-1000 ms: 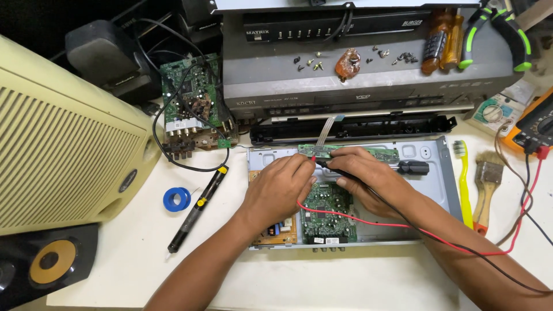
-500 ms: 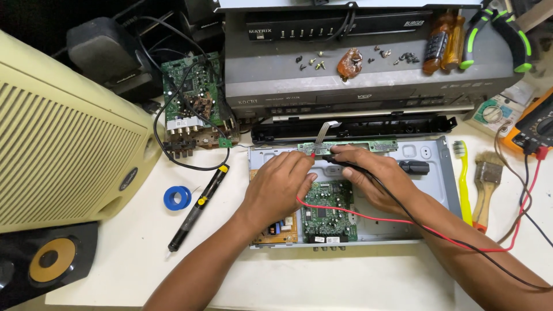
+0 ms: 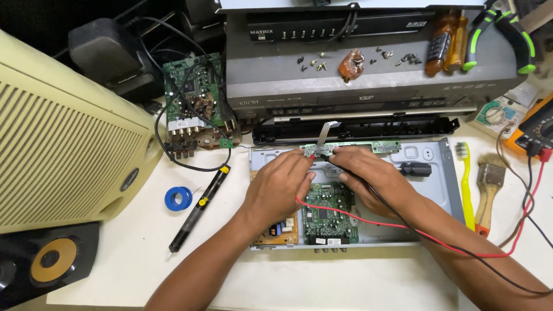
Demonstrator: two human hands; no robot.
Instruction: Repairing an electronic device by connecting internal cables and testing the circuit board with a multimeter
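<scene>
- Both hands have slid up toward the back edge of the open metal chassis; a second ago they sat lower, over the middle of it.
- Left hand now pinches the left end of the narrow green strip board, fingers curled down on it, red probe lead running out from under the palm.
- Right hand is closed on a black probe, its tip on the strip board just beside the left fingertips.
- The green main board in the chassis is more uncovered than before.
- Strip board lies along the chassis back wall, a white ribbon cable rising from it.
- Rest unchanged.
- White counter: soldering iron and blue tape roll left of the chassis, yellow toothbrush and paintbrush right of it.
- Loose circuit board with cables at back left.
- Grey player behind carries screws, screwdrivers and green-handled pliers.
- Cream speaker cabinet far left, orange multimeter far right.
</scene>
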